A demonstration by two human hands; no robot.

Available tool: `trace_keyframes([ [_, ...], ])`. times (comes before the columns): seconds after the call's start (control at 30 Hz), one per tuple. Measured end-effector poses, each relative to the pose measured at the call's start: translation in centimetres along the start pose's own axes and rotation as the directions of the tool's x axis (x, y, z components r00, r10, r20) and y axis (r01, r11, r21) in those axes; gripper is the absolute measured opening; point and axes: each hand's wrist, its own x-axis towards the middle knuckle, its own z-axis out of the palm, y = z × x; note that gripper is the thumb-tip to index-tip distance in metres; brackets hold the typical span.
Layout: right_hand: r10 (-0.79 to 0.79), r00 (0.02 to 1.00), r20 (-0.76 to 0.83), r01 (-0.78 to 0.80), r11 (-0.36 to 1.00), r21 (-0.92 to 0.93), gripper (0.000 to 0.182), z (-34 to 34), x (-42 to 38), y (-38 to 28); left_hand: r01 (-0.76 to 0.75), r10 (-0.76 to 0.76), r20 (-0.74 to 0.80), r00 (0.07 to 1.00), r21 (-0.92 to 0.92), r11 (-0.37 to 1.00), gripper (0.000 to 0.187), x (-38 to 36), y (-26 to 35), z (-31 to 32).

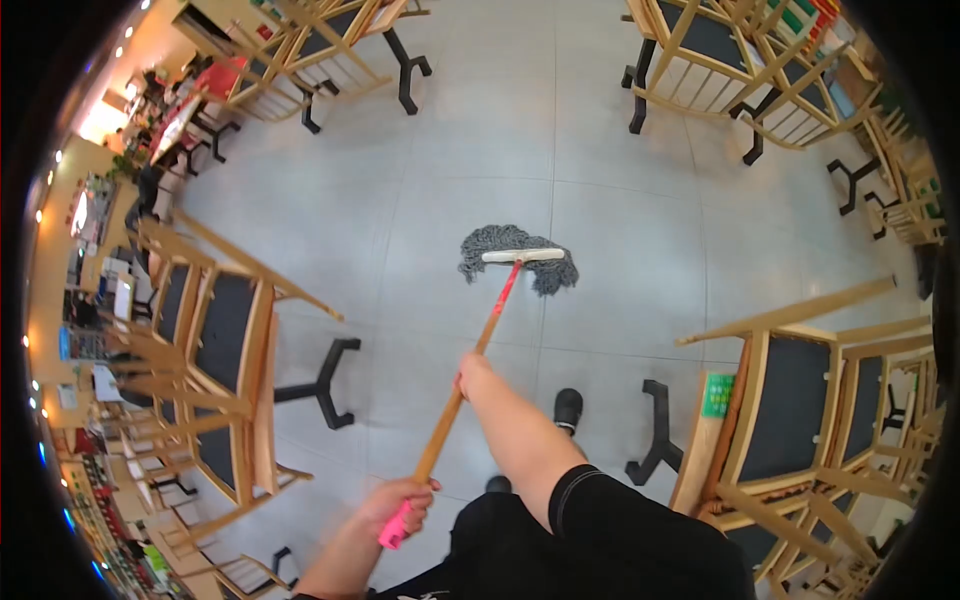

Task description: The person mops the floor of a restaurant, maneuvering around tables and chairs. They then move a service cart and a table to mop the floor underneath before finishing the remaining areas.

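Observation:
A mop with a wooden handle (438, 440) reaches from the lower left up to the middle of the view. Its grey string head (497, 238), with a white clamp bar (523, 256), lies on the grey tiled floor (440, 200). Wrapped round the top end of the handle, just above the pink grip (393, 528), is my left hand (400, 505). Farther down the handle my right hand (473, 374) is closed round the wood. The lower part of the handle near the clamp is red.
Upturned wooden chairs with dark seats rest on tables at the left (225, 330), the right (785, 405) and both upper corners. Black table legs (325, 385) stand on the floor on either side. My shoe (568, 408) shows below the mop head.

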Motion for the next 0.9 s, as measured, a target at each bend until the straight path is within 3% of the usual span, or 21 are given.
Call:
trace_keyframes([
  [0.07, 0.063, 0.998, -0.006, -0.063, 0.998, 0.0, 0.025, 0.4, 0.0, -2.0, 0.049, -0.049, -0.069, 0.996, -0.014, 0.999, 0.014, -0.6, 1.2, 2.1],
  [0.13, 0.037, 0.999, -0.009, -0.037, 0.999, -0.026, 0.027, 2.0, 1.4, -7.3, 0.034, -0.037, -0.033, 0.999, -0.086, 0.996, 0.014, 0.9, 4.5, 4.8],
  [0.23, 0.157, 0.987, -0.038, -0.159, 0.986, -0.045, 0.03, 3.6, 1.8, -9.9, 0.025, -0.026, 0.001, 1.0, -0.224, 0.974, 0.014, 1.4, 7.4, 7.3],
  [0.27, 0.148, 0.988, -0.046, -0.153, 0.975, -0.164, 0.032, 4.2, 1.5, -11.4, 0.019, -0.007, 0.044, 0.999, -0.279, 0.96, 0.015, 1.7, 8.6, 7.9],
  [0.3, 0.137, 0.989, -0.054, -0.146, 0.95, -0.276, 0.034, 5.0, 1.2, -12.9, 0.01, 0.003, 0.043, 0.999, -0.285, 0.959, 0.015, 1.8, 9.7, 8.7],
  [0.4, -0.008, 0.999, -0.033, -0.002, 0.958, -0.286, 0.036, 7.1, 2.0, -15.6, 0.02, -0.018, 0.008, 1.0, -0.288, 0.957, 0.015, 2.7, 13.2, 10.5],
  [0.53, 0.06, 0.99, -0.128, -0.086, 0.975, -0.207, 0.038, 11.1, 2.9, -21.6, 0.032, -0.02, 0.051, 0.998, -0.256, 0.966, 0.015, 4.4, 19.9, 12.1],
  [0.63, 0.114, 0.989, -0.09, -0.128, 0.975, -0.179, 0.038, 14.6, 4.0, -27.0, 0.047, -0.034, 0.07, 0.997, -0.204, 0.978, 0.015, 6.0, 26.0, 13.8],
  [0.7, -0.078, 0.993, 0.091, 0.097, 0.969, -0.226, 0.025, 17.4, 5.8, -30.6, 0.054, -0.04, 0.091, 0.995, -0.161, 0.985, 0.015, 7.1, 31.3, 15.3],
  [0.8, 0.004, 1.0, -0.004, -0.005, 0.971, -0.241, 0.026, 20.9, 7.8, -37.0, 0.058, -0.04, 0.111, 0.993, -0.161, 0.985, 0.015, 9.1, 36.7, 18.4],
  [0.9, -0.023, 0.999, -0.033, 0.012, 0.952, -0.305, 0.027, 23.2, 9.0, -43.2, 0.096, -0.077, 0.116, 0.99, -0.167, 0.981, 0.014, 11.1, 42.3, 22.4],
])
